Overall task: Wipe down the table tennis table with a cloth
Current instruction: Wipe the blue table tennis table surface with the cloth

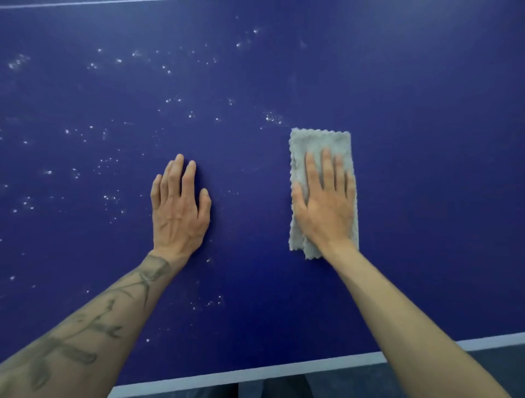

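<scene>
The blue table tennis table [284, 71] fills the view. A folded grey cloth [318, 142] lies flat on it, right of the middle. My right hand [326, 204] presses down on the cloth with straight, spread fingers. My left hand [179, 207] rests flat on the bare blue surface to the left of the cloth, fingers straight. White specks [113, 167] dot the table on the left half and above the cloth.
The table's white near edge line [255, 372] runs along the bottom, with dark floor [341, 383] below it. A thin white line [71, 3] crosses the top left corner.
</scene>
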The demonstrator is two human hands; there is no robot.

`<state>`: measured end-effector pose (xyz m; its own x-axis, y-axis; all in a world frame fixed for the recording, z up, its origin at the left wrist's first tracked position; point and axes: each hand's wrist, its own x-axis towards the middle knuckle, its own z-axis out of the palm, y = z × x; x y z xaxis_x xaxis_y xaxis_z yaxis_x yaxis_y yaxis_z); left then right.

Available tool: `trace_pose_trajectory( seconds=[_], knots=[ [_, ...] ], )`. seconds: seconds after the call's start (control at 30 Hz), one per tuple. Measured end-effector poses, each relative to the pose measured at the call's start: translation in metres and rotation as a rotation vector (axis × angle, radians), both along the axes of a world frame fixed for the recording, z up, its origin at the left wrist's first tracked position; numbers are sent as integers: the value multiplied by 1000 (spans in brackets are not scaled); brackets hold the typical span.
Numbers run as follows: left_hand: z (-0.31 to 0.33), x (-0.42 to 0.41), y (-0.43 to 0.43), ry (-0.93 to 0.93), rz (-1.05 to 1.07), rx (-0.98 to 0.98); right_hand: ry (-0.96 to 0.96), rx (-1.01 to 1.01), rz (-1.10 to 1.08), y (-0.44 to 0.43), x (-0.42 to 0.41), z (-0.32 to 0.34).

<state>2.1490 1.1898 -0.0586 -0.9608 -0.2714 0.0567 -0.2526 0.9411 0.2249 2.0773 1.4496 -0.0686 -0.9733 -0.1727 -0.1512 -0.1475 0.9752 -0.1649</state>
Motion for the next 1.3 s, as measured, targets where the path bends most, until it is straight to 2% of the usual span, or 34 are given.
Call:
trace_pose_trajectory(
  seconds=[0.07, 0.13, 0.23, 0.33, 0.4, 0.47, 0.53, 0.6, 0.67, 0.77, 0.8, 0.83, 0.93, 1.07, 1.13, 1.23, 1.3],
  knots=[
    [-4, -21, -5, 5, -7, 2, 25, -1, -100, -18, -31, 2],
    [-9, -38, -8, 21, 5, 6, 42, -34, -113, -52, -41, 0],
    [-15, -46, -11, 44, -2, -9, 41, -66, 117, -90, -12, -5],
    [-16, -45, -12, 48, 1, -8, 33, -56, 321, -66, 12, -4],
    [-16, -46, -12, 38, 1, -6, 14, -5, 242, -35, -1, -1],
    [-17, -47, -13, 31, 5, -13, -8, 25, 60, -21, -32, 2],
    [-17, -46, -13, 33, 7, -15, -1, 11, -124, -33, -66, 6],
    [-17, -47, -13, 41, 3, -23, 15, -8, -210, -66, -82, 5],
    [-17, -47, -13, 42, 1, -23, 25, -22, -117, -97, -76, 3],
    [-16, -47, -13, 43, -2, -29, 16, -35, 249, -105, -33, 0],
    [-16, -47, -13, 40, -2, -26, 15, -40, 302, -92, -26, -1],
    [-15, -48, -14, 36, -1, -23, 7, -38, 290, -74, -26, 0],
    [-15, -47, -13, 23, 11, -15, -20, 21, 45, -31, -59, 2],
    [-13, -48, -12, 10, 13, -13, 21, 26, -124, -66, -117, 5],
    [-12, -48, -12, 6, 16, -10, 14, 1, -75, -100, -118, 2],
    [-13, -49, -14, 9, 5, -7, 16, 3, 224, -123, -73, 1],
    [-14, -49, -14, 16, -1, -9, 18, -12, 372, -104, -49, 0]
  ],
)
